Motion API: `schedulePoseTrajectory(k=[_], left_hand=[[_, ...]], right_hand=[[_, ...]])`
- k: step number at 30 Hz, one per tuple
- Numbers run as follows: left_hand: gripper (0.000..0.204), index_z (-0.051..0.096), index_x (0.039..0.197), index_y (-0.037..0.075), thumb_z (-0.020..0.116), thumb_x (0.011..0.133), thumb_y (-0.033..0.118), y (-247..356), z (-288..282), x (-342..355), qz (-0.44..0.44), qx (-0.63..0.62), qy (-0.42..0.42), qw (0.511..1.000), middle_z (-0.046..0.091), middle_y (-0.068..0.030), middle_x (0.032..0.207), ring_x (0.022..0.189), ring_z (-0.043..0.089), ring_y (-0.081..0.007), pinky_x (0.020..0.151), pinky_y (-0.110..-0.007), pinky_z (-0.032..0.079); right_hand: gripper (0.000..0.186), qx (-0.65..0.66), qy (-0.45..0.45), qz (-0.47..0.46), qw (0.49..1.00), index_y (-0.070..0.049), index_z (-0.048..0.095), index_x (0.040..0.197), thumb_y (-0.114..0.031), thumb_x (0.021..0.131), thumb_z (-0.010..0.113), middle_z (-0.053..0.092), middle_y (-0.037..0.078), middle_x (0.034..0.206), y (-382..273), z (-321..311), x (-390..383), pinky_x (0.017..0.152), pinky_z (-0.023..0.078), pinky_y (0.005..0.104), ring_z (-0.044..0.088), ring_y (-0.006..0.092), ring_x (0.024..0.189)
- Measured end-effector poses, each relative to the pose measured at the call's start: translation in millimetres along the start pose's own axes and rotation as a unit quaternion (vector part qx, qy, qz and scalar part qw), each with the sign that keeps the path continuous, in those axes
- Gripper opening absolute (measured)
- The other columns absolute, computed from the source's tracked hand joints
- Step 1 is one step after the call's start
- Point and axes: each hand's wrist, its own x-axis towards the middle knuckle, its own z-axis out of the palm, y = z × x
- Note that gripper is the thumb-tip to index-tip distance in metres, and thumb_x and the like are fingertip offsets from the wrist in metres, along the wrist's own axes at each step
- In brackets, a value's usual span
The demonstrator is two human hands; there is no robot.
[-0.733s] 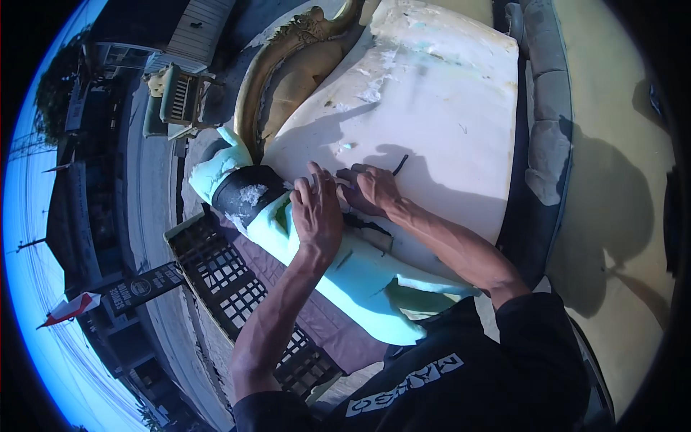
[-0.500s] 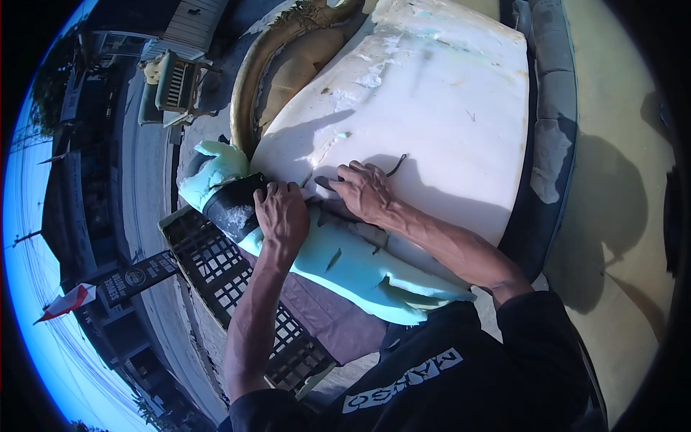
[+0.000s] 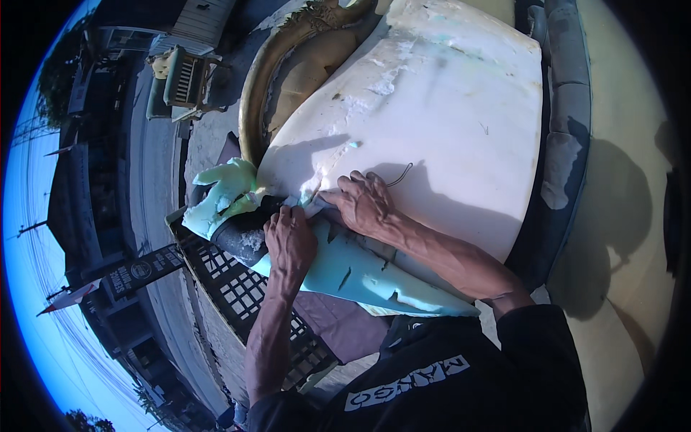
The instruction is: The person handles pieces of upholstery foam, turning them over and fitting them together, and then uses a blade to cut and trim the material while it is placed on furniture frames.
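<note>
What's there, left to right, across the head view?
Flag → chair → left hand → right hand → grey padding. Foam left out: it overlaps the hands.

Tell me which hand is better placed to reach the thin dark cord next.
Probably the right hand: it is over the white foam, close beside the cord. The left hand is farther off, at the light green foam.

Matt white foam slab [image 3: 461,137], mostly smooth; matt green foam [image 3: 360,277], rough-edged.
</note>
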Motion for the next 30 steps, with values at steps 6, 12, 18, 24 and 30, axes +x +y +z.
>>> schedulePoseTrajectory(k=[6, 12, 18, 24, 30], left_hand=[[0.011, 0.062, 0.093, 0.0, 0.059, 0.086, 0.007, 1.4, -22.5, -23.5, -0.072, -0.116, -0.018, 0.99, 0.061, -0.0214, 0.099, 0.093, 0.064, -0.0422, 0.082, -0.053, 0.052], [0.056, 0.054, 0.14, 0.009, 0.062, 0.085, 0.01, -12.4, -1.4, -26.9, -0.082, -0.1, 0.059, 0.99, 0.053, -0.0222, 0.136, 0.123, 0.051, -0.0468, 0.102, -0.055, 0.043], [0.081, 0.042, 0.158, 0.021, 0.067, 0.08, 0.015, -11.9, 10.9, -26.3, -0.057, 0.031, -0.015, 0.998, 0.046, -0.0234, 0.15, 0.135, 0.044, -0.0454, 0.108, -0.062, 0.034], [0.056, 0.06, 0.133, 0.013, 0.068, 0.078, 0.014, -14.3, -6.8, 2.4, 0.078, 0.076, 0.09, 0.99, 0.052, -0.0147, 0.145, 0.133, 0.048, -0.0395, 0.11, -0.06, 0.034], [0.029, 0.063, 0.117, 0.009, 0.059, 0.088, 0.014, -33.0, 5.9, 11.3, 0.056, 0.005, -0.003, 0.998, 0.067, -0.0106, 0.113, 0.12, 0.058, -0.0311, 0.102, -0.054, 0.038]], right_hand=[[0.021, 0.024, -0.158, 0.146, 0.976, -0.025, 0.077, 0.107, -0.03, 0.09, 0.068, 0.068, 0.007, 0.101, 16.3, 18.5, 15.1, 0.099, 0.046, 0.0529, 0.06, 0.0303, 0.115], [0.042, 0.008, -0.165, 0.009, 0.986, -0.026, 0.07, 0.127, -0.035, 0.087, 0.074, 0.07, 0.009, 0.102, -3.3, -24.0, 29.7, 0.091, 0.053, 0.0489, 0.067, 0.0302, 0.101], [0.046, 0.01, -0.167, -0.041, 0.985, -0.019, 0.068, 0.131, -0.027, 0.086, 0.072, 0.069, 0.011, 0.099, -13.8, -26.5, 17.4, 0.091, 0.053, 0.0475, 0.067, 0.0295, 0.101], [0.041, -0.002, -0.175, -0.052, 0.983, -0.015, 0.072, 0.121, -0.011, 0.081, 0.066, 0.068, 0.012, 0.096, -18.7, -16.7, 29.4, 0.087, 0.054, 0.0477, 0.068, 0.0321, 0.097], [0.031, -0.001, -0.228, -0.017, 0.973, -0.012, 0.073, 0.115, -0.012, 0.086, 0.06, 0.069, 0.015, 0.105, -26.4, -17.9, 27.9, 0.087, 0.054, 0.0508, 0.066, 0.0344, 0.106]])
